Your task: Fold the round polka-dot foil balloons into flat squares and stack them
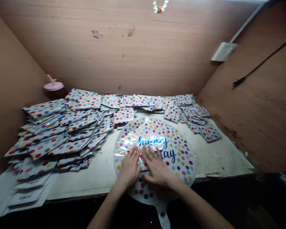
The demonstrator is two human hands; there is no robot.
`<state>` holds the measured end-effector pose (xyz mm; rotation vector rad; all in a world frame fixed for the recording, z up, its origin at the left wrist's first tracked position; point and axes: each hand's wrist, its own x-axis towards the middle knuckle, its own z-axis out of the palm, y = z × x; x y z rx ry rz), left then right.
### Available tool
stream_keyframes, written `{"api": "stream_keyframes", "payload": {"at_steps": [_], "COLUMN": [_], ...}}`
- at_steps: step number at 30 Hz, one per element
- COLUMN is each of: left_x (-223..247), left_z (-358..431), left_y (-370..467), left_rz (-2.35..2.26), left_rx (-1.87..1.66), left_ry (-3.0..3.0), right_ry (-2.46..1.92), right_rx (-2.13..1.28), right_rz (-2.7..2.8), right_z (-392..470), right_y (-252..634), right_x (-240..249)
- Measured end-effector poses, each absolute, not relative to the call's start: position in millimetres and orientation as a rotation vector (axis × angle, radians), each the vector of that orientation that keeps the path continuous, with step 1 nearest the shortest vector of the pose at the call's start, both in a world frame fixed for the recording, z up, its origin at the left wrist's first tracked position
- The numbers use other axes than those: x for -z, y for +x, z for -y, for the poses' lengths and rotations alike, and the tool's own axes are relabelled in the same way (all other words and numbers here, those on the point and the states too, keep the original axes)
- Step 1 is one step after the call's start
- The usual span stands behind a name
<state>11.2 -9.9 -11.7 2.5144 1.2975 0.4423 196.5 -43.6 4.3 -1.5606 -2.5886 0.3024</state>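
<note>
A flat round foil balloon [181,143] with coloured dots and blue "happy" lettering lies on the table in front of me. Its tail hangs over the near table edge. My left hand [130,165] rests on the balloon's middle with fingers stretched forward. Beside it, my right hand [156,163] lies flat on the film with fingers spread, covering part of the lettering's second line. The two hands are close together, and neither grips anything that I can see.
Folded dotted balloons lie in a big heap [78,127] at left, a back row [140,100], and a pile [196,116] at right. White packets [30,194] sit front left. A pink-lidded cup [53,86] stands behind. Wooden panels enclose the table [85,184].
</note>
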Motion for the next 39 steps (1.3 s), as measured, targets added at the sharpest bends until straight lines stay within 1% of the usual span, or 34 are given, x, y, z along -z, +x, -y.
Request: {"api": "stream_keyframes", "payload": {"at_steps": [2,4,8,10,12,15,18,20,23,26,29,31,34,37,39], "left_x": [8.3,3.3,-8.4,-11.3,-10.5,-3.0,5.6,8.3,8.9,12.6,22.2,26.8,21.6,2.6,-11.8], "left_z": [1.2,-3.6,4.8,16.8,32.0,55.2,70.6,75.2,78.0,80.8,84.4,86.1,85.6,79.6,73.4], "left_y": [5.2,3.3,2.3,-3.0,-13.1,-30.8,-40.9,-41.0,-34.3,-26.6,-23.0,-22.7,-22.7,-21.0,-18.7], "left_rz": [-1.233,-1.208,-1.182,-1.194,-1.261,-1.393,-1.352,-1.13,-0.719,-0.564,-0.5,-0.49,-0.661,-0.918,-1.012], "left_rx": [-0.474,-0.516,-0.564,-0.657,-0.807,-0.971,-0.931,-0.822,-0.68,-0.684,-0.775,-0.853,-0.888,-0.728,-0.608], "left_ry": [2.496,2.451,2.349,2.336,2.345,2.349,2.443,2.599,2.81,2.892,2.819,2.666,2.222,1.713,1.541], "right_ry": [-1.457,-1.49,-1.582,-1.561,-1.5,-1.437,-1.489,-1.614,-1.646,-1.642,-1.523,-1.274,-1.008,-0.841,-0.868], "right_rx": [-0.419,-0.416,-0.106,0.046,0.132,0.159,0.102,-0.049,-0.221,-0.287,-0.203,-0.123,-0.26,-0.527,-0.55], "right_rz": [2.653,2.623,2.51,2.489,2.476,2.359,2.233,2.291,2.403,2.435,2.406,2.394,2.469,2.548,2.46], "right_z": [49.8,52.2,54.0,52.8,43.7,3.6,-65.2,-113.4,-166.0,-178.4,-142.8,-93.7,-0.2,81.2,115.5], "right_y": [188.5,178.5,163.6,164.3,170.2,174.5,154.8,130.1,94.4,79.2,97.7,130.3,195.3,248.6,265.2], "right_x": [-11.4,-11.2,2.7,4.8,-4.6,-40.4,-79.8,-92.9,-90.6,-81.2,-78.0,-75.8,-67.1,-56.5,-50.9]}}
